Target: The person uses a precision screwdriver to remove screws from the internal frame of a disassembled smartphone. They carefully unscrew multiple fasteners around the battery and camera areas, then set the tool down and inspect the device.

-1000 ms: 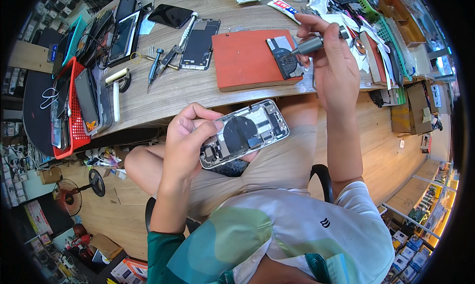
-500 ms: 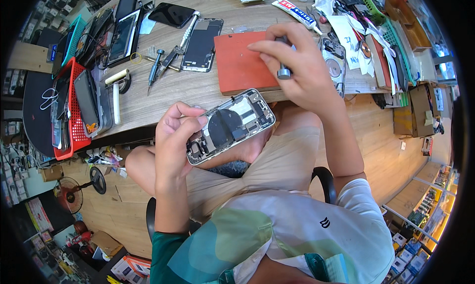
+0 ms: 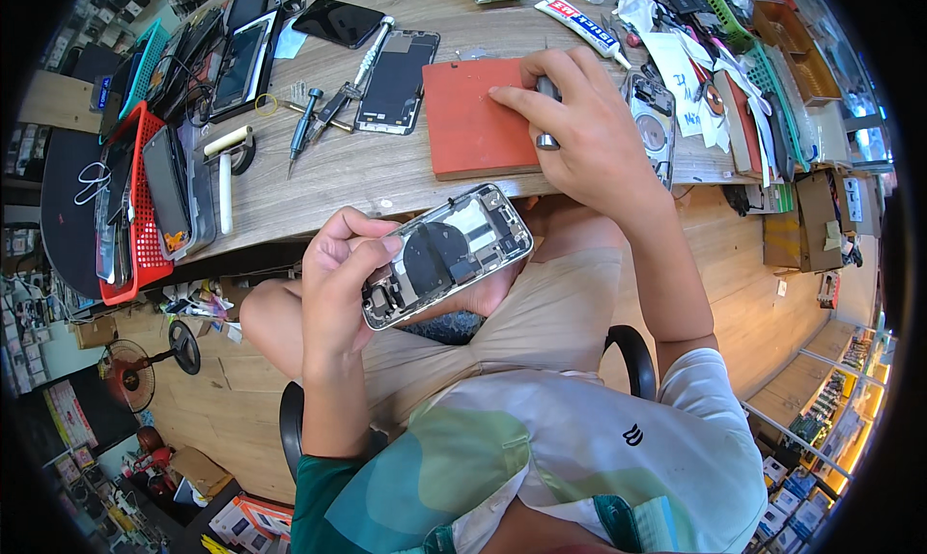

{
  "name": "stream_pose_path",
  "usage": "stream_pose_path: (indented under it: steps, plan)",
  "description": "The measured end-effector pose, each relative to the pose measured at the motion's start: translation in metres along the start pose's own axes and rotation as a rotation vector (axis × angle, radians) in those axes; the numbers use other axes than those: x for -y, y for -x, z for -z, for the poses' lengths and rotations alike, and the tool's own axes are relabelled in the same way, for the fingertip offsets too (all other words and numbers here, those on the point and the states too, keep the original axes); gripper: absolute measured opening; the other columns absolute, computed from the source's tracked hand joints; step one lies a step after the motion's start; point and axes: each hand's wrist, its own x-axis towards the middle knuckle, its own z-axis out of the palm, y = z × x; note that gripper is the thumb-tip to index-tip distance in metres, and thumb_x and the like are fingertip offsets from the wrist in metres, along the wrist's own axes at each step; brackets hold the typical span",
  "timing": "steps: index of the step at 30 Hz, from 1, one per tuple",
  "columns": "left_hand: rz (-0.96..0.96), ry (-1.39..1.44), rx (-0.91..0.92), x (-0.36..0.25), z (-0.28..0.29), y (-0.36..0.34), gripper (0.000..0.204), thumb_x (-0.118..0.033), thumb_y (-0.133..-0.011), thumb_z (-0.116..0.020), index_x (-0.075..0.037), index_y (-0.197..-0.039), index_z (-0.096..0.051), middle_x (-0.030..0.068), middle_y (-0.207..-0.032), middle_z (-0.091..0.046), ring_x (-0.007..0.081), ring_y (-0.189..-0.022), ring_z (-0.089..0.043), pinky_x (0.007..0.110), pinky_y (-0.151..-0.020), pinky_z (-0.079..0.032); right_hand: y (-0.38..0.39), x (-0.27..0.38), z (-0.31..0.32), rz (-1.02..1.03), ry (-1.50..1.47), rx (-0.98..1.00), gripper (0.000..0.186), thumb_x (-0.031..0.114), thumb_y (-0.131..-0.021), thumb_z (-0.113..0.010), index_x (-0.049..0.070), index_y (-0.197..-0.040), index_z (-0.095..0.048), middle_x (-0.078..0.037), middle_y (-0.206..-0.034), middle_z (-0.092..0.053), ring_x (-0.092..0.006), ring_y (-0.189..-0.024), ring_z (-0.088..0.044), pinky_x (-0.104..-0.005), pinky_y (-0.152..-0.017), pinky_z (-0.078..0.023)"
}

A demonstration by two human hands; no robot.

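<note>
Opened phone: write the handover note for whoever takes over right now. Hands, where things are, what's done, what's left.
Left hand: holds the opened phone over the lap, insides up, back cover off.
Right hand: on the red mat at the table edge, gripping a grey tool; its tip is hidden.
Nearby: a blue screwdriver and a dark screen panel lie left of the mat on the table.
Done: phone is open.
Left: the insides still look fully in place; the tool is not at the phone.
</note>
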Motion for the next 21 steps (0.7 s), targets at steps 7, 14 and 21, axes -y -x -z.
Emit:
stream_pose_path:
  steps: [7, 14, 21]
  plan:
    - [-0.019, 0.031, -0.013, 0.0019, -0.0047, -0.0009, 0.01, 0.006, -0.092, -0.067, 0.001, -0.099, -0.063, 0.0094, -0.086, -0.072, 0.0092, -0.07, -0.069, 0.022, -0.065, -0.055, -0.0034, 0.0024, 0.0036, 0.022, 0.012, 0.05, 0.045, 0.0, -0.066, -0.073, 0.009, -0.11, -0.076, -0.007, -0.11, -0.06, -0.0302, -0.104, -0.057, -0.0428, -0.09, -0.051]
    - [-0.013, 0.027, 0.002, 0.0021, -0.0002, 0.001, 0.01, 0.007, -0.092, -0.067, 0.001, -0.099, -0.063, 0.0102, -0.087, -0.072, 0.0091, -0.071, -0.069, 0.022, -0.065, -0.055, 0.0027, -0.0018, 0.0057, -0.006, 0.029, 0.04, 0.047, 0.0, -0.066, -0.073, 0.009, -0.112, -0.076, -0.008, -0.11, -0.06, -0.0304, -0.105, -0.057, -0.0427, -0.091, -0.051]
    - [-0.013, 0.023, 0.008, -0.0006, -0.0047, 0.0017, 0.01, 0.007, -0.092, -0.067, 0.001, -0.099, -0.063, 0.0094, -0.087, -0.072, 0.0082, -0.07, -0.068, 0.022, -0.064, -0.053, -0.0017, 0.0001, 0.0074, -0.012, -0.019, 0.015, 0.048, 0.0, -0.07, -0.071, 0.008, -0.117, -0.074, -0.009, -0.113, -0.062, -0.0304, -0.105, -0.059, -0.0432, -0.091, -0.052]
